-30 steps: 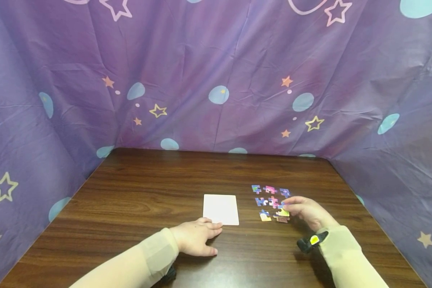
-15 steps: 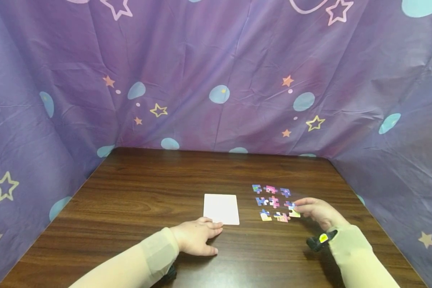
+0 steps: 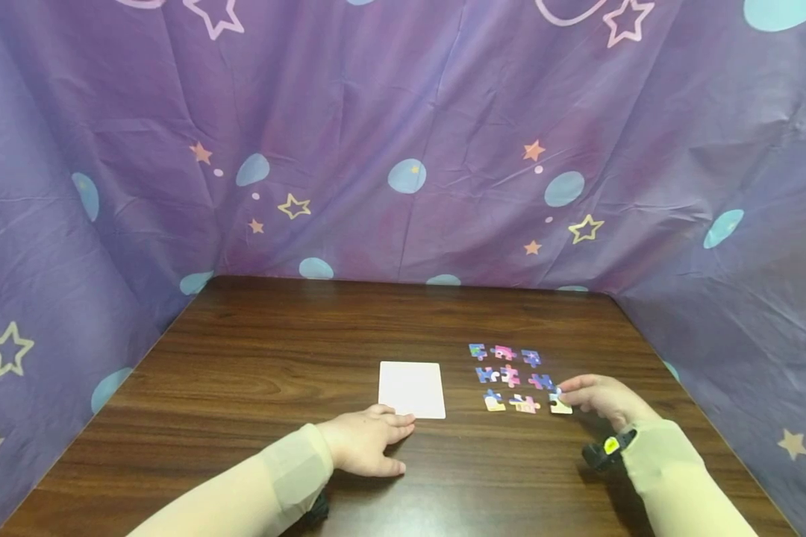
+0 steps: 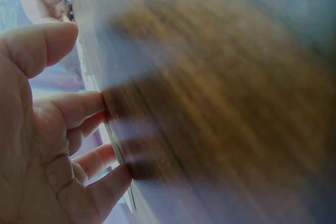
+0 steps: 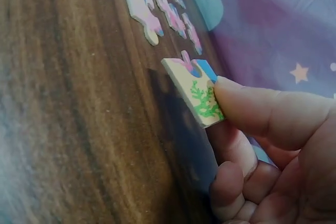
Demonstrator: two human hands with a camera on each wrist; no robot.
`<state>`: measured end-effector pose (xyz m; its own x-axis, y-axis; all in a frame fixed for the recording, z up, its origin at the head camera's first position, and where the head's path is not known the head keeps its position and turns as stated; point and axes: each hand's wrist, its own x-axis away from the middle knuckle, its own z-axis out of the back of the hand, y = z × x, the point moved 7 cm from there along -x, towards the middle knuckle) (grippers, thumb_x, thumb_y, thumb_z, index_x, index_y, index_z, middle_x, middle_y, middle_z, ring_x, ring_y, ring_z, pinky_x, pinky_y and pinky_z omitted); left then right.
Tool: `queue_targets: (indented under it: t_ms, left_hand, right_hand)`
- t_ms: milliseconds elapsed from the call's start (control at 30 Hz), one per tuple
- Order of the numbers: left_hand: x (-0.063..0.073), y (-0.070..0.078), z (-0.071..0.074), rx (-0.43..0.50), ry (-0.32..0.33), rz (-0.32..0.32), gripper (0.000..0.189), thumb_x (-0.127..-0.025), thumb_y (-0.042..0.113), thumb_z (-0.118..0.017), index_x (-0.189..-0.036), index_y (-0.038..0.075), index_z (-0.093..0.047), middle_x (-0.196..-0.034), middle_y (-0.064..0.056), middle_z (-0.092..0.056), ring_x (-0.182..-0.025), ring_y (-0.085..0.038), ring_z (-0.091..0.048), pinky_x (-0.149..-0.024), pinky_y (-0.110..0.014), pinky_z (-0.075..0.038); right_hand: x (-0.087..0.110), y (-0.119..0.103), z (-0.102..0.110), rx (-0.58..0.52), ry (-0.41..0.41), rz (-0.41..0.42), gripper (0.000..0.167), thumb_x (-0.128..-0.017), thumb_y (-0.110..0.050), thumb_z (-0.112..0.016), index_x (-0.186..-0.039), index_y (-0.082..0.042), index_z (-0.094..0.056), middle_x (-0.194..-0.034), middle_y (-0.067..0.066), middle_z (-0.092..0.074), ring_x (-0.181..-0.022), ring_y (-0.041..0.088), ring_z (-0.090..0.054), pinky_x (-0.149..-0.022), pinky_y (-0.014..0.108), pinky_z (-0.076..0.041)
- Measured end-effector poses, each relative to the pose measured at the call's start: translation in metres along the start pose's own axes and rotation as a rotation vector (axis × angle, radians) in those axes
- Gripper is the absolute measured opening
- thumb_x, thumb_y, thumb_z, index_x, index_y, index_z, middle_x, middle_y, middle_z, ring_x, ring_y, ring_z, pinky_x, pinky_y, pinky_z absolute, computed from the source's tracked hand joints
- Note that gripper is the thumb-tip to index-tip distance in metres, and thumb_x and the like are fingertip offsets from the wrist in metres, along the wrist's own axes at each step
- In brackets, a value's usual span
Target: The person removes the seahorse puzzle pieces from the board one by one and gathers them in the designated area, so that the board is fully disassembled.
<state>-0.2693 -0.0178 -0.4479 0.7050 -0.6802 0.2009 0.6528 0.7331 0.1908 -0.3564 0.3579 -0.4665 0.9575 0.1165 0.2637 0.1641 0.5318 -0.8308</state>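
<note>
My right hand (image 3: 610,400) pinches a corner jigsaw piece (image 5: 193,88) between thumb and finger. It is cream with a green plant and a blue and pink edge, and in the right wrist view it is tilted over its own shadow. In the head view the piece is at the right end of the nearest row of jigsaw pieces (image 3: 525,404). My left hand (image 3: 366,441) lies fingers spread, its fingertips at the near edge of a white square board (image 3: 412,389). The left wrist view shows those fingertips (image 4: 94,102) against the board's edge.
Several other loose jigsaw pieces (image 3: 510,376) lie apart in rough rows right of the board. The brown wooden table (image 3: 275,335) is walled at the back and sides by a purple star-patterned cloth (image 3: 349,134).
My right hand has moved right with the corner piece, from over the nearest row's middle piece to that row's right end. The left hand and the board stay where they were.
</note>
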Motion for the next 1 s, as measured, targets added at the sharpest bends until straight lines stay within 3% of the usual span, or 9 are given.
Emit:
queue_targets:
  t_ms: [167, 433, 633, 1000]
  left_hand:
    - [-0.0007, -0.0010, -0.0010, 0.005, -0.004, 0.006, 0.067, -0.088, 0.055, -0.056, -0.144, 0.019, -0.046, -0.153, 0.014, -0.032, -0.141, -0.018, -0.028, -0.112, -0.034, -0.030]
    - [-0.0017, -0.0016, -0.0025, 0.003, -0.011, 0.012, 0.067, -0.088, 0.055, -0.055, -0.145, 0.020, -0.045, -0.153, 0.015, -0.030, -0.142, -0.017, -0.027, -0.112, -0.034, -0.030]
    - [-0.0021, -0.0020, -0.0020, 0.004, -0.010, 0.008, 0.067, -0.088, 0.056, -0.055, -0.145, 0.020, -0.045, -0.153, 0.015, -0.031, -0.141, -0.017, -0.028, -0.112, -0.034, -0.031]
    - [-0.0013, -0.0023, -0.0010, 0.013, -0.014, 0.001, 0.068, -0.089, 0.056, -0.055, -0.146, 0.020, -0.044, -0.154, 0.014, -0.030, -0.141, -0.017, -0.028, -0.113, -0.037, -0.028]
  right_hand:
    - [-0.0007, -0.0030, -0.0020, 0.079, 0.005, 0.044, 0.036, -0.084, -0.017, -0.072, -0.110, 0.007, -0.063, -0.090, -0.003, -0.063, -0.084, 0.021, -0.049, -0.072, 0.033, -0.037]
    - [-0.0007, -0.0086, -0.0021, 0.198, 0.049, 0.032, 0.023, -0.083, -0.016, -0.073, -0.093, 0.003, -0.065, -0.088, 0.004, -0.062, -0.086, 0.021, -0.053, -0.073, 0.036, -0.042]
    - [-0.0009, -0.0097, -0.0012, 0.218, 0.074, 0.018, 0.020, -0.082, -0.015, -0.072, -0.090, 0.003, -0.066, -0.092, 0.008, -0.063, -0.097, 0.030, -0.055, -0.085, 0.054, -0.041]
    - [0.0001, -0.0083, -0.0023, 0.214, 0.110, 0.030, 0.021, -0.082, -0.019, -0.073, -0.088, 0.000, -0.066, -0.093, 0.008, -0.064, -0.099, 0.031, -0.054, -0.085, 0.055, -0.040]
